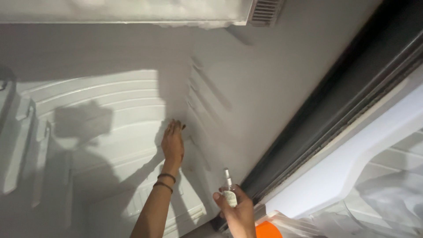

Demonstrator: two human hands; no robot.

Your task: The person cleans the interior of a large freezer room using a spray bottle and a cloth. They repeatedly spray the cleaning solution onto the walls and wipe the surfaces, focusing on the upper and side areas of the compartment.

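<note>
I see the left hand point(172, 143) flat and open-fingered against the rear wall point(110, 114) of the emptied fridge, bracing there, while the right hand point(235, 210) grips a small spray bottle point(229, 194) upright, nozzle up, near the door seal point(335, 110).

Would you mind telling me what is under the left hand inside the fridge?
The left hand lies flat on the white ribbed back wall. Whether a cloth sits under its palm cannot be seen.

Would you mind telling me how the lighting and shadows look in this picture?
Head view: hard light from behind throws a sharp shadow of the person and raised arm across the white ribbed back wall; left hand evenly lit; frost up top glares white; right hand dimmer.
</note>
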